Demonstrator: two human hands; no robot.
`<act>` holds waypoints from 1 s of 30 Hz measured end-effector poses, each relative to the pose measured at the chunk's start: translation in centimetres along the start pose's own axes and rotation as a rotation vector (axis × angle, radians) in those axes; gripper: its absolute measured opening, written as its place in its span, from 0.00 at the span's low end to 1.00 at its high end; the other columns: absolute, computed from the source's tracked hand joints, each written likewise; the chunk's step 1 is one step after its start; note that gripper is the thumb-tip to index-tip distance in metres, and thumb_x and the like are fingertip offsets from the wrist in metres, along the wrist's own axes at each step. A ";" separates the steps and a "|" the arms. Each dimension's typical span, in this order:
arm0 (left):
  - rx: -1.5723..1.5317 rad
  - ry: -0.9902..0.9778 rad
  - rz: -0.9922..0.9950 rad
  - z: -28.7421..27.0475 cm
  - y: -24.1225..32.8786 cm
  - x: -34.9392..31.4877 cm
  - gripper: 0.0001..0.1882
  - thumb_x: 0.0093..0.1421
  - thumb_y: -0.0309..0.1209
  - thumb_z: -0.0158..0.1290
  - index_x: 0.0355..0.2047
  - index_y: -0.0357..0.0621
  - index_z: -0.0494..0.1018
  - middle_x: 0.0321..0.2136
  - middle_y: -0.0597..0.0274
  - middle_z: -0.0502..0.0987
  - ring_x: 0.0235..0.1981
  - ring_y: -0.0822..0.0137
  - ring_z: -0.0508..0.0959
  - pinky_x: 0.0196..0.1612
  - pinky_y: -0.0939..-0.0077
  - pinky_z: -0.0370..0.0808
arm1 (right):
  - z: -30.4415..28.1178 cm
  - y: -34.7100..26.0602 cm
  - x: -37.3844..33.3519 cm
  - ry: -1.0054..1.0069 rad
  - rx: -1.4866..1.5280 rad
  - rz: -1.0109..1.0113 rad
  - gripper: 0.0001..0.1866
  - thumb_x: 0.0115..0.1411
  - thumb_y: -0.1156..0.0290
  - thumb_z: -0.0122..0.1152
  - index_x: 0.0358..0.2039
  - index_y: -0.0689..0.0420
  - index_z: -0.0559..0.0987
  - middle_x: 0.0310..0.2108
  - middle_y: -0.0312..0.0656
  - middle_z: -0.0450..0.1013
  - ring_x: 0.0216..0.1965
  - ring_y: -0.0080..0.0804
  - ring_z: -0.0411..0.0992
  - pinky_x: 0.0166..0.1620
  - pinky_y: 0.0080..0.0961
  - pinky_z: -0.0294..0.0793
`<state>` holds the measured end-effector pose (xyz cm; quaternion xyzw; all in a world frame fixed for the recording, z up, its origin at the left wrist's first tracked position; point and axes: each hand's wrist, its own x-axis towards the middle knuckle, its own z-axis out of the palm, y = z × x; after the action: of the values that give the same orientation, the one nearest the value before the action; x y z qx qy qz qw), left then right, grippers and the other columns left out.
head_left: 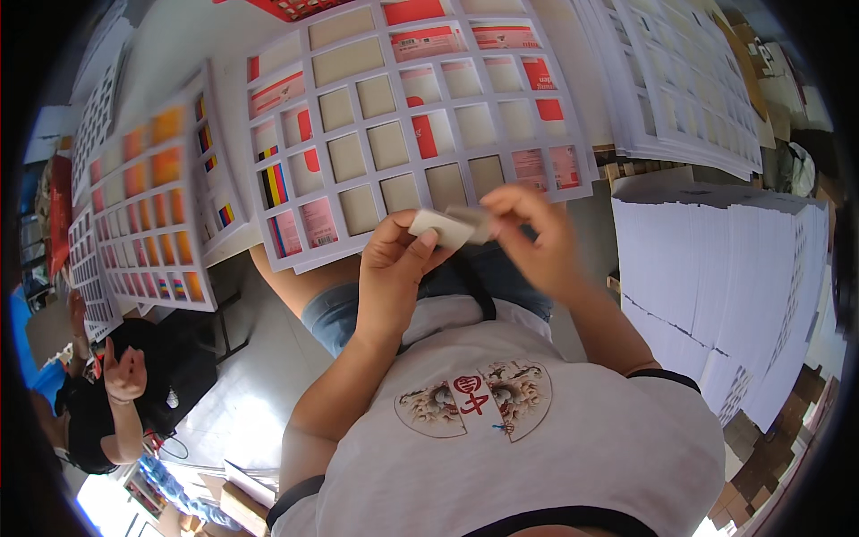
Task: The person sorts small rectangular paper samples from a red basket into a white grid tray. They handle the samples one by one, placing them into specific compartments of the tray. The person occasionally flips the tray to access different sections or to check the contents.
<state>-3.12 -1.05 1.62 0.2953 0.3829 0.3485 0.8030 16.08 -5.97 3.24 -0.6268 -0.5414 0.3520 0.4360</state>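
Note:
My left hand (pixel 386 273) pinches a small greyish-beige cardboard piece (pixel 443 230) between thumb and fingers, close to my body. Just right of it, my right hand (pixel 544 240) grips a second cardboard piece (pixel 478 221) at its edge; both are smeared by motion. The two pieces overlap in view, and whether they touch I cannot tell. Beyond my hands lies a white die-cut grid sheet (pixel 413 169) with rows of rectangular openings. Some openings show bare grey board, others pink, red and white printed board. At least one more sheet lies under it.
Stacked white grid sheets (pixel 676 125) lie at the far right. Below them stands a tall pile of white sheets (pixel 716 268). Another grid sheet with orange openings (pixel 152 215) is at the left. A co-worker's hand (pixel 125 371) shows at the lower left. A red basket (pixel 291 7) sits at the top.

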 end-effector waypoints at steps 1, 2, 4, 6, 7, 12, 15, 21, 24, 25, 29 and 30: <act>0.011 -0.010 -0.008 0.1 0.1 0.2 0.10 0.67 0.25 0.50 0.48 0.39 0.71 0.41 0.62 0.77 0.43 0.70 0.79 0.48 0.77 0.79 | -1.2 0.3 0.8 0.074 -0.068 -0.038 0.12 0.60 0.82 0.54 0.44 0.57 0.78 0.35 0.42 0.75 0.39 0.34 0.74 0.39 0.27 0.72; 0.023 -0.018 -0.017 0.2 0.2 0.3 0.10 0.67 0.26 0.50 0.48 0.39 0.71 0.41 0.62 0.77 0.43 0.71 0.79 0.48 0.77 0.79 | -2.4 0.6 1.6 0.147 -0.136 -0.075 0.13 0.60 0.84 0.52 0.43 0.57 0.78 0.34 0.42 0.75 0.39 0.34 0.74 0.40 0.27 0.72; 0.100 -0.029 -0.066 0.1 0.2 0.5 0.11 0.67 0.26 0.50 0.49 0.39 0.71 0.42 0.62 0.77 0.44 0.71 0.79 0.47 0.77 0.79 | -5.1 1.1 3.4 0.155 -0.236 -0.167 0.10 0.60 0.84 0.53 0.39 0.59 0.79 0.34 0.42 0.74 0.39 0.33 0.73 0.43 0.26 0.71; 0.161 -0.031 -0.091 0.2 -0.2 0.6 0.12 0.66 0.26 0.50 0.50 0.38 0.70 0.42 0.62 0.77 0.43 0.72 0.78 0.46 0.78 0.78 | -6.6 1.9 4.8 0.106 -0.360 -0.253 0.09 0.59 0.83 0.53 0.37 0.61 0.79 0.34 0.42 0.74 0.39 0.35 0.71 0.44 0.27 0.71; 0.182 -0.025 -0.089 0.3 -0.4 0.6 0.13 0.66 0.26 0.51 0.50 0.38 0.70 0.42 0.62 0.77 0.43 0.72 0.78 0.46 0.78 0.77 | -7.0 2.4 5.4 0.049 -0.432 -0.296 0.08 0.58 0.83 0.53 0.36 0.61 0.79 0.34 0.43 0.74 0.38 0.38 0.71 0.43 0.29 0.70; 0.229 -0.051 -0.044 -0.2 -1.0 1.1 0.15 0.65 0.25 0.53 0.51 0.37 0.69 0.42 0.63 0.77 0.41 0.74 0.76 0.45 0.79 0.74 | -6.6 4.0 6.6 -0.090 -0.540 -0.382 0.09 0.56 0.82 0.54 0.37 0.60 0.79 0.35 0.44 0.74 0.39 0.44 0.69 0.42 0.36 0.70; 0.195 -0.046 -0.050 0.0 -0.9 1.2 0.15 0.65 0.25 0.53 0.51 0.37 0.69 0.41 0.63 0.77 0.41 0.74 0.76 0.46 0.79 0.73 | -6.0 4.6 6.1 -0.042 -0.652 -0.369 0.15 0.54 0.83 0.52 0.41 0.59 0.79 0.38 0.42 0.75 0.44 0.42 0.70 0.47 0.35 0.71; 0.205 -0.043 -0.036 -0.3 -1.0 1.6 0.15 0.64 0.24 0.53 0.51 0.37 0.69 0.39 0.63 0.78 0.40 0.74 0.77 0.45 0.79 0.73 | -4.5 4.8 1.5 -0.016 -0.768 -0.411 0.19 0.56 0.82 0.52 0.50 0.61 0.77 0.51 0.43 0.74 0.54 0.42 0.69 0.59 0.40 0.66; 0.221 -0.052 -0.031 -0.6 -1.3 1.9 0.15 0.64 0.24 0.52 0.51 0.38 0.68 0.40 0.61 0.79 0.41 0.72 0.78 0.45 0.78 0.74 | -4.5 4.8 0.0 -0.089 -0.615 -0.314 0.20 0.59 0.80 0.53 0.52 0.60 0.76 0.53 0.45 0.73 0.57 0.44 0.68 0.63 0.42 0.62; 0.220 -0.052 -0.030 -0.6 -1.3 1.9 0.15 0.64 0.24 0.52 0.51 0.38 0.69 0.39 0.61 0.79 0.40 0.72 0.79 0.44 0.79 0.75 | -4.7 4.5 -0.2 -0.091 -0.519 -0.246 0.20 0.59 0.79 0.54 0.53 0.59 0.76 0.53 0.46 0.73 0.57 0.45 0.68 0.64 0.42 0.61; 0.233 -0.055 -0.102 -0.3 -0.3 1.4 0.14 0.64 0.25 0.53 0.50 0.37 0.69 0.38 0.60 0.79 0.37 0.72 0.80 0.40 0.80 0.77 | -5.2 3.0 -1.1 -0.052 -0.067 0.037 0.21 0.62 0.70 0.57 0.56 0.60 0.74 0.52 0.50 0.73 0.55 0.38 0.71 0.66 0.39 0.56; 0.241 -0.088 -0.105 -0.2 -0.1 1.3 0.14 0.64 0.24 0.53 0.49 0.37 0.69 0.37 0.60 0.79 0.37 0.72 0.79 0.39 0.80 0.76 | -5.0 2.3 -1.1 -0.084 -0.130 -0.038 0.21 0.62 0.70 0.58 0.55 0.59 0.74 0.50 0.49 0.74 0.53 0.36 0.72 0.64 0.37 0.60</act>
<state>-2.63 -0.04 0.91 0.3842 0.4013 0.2439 0.7949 21.34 -7.95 2.94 -0.6282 -0.5927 0.3336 0.3778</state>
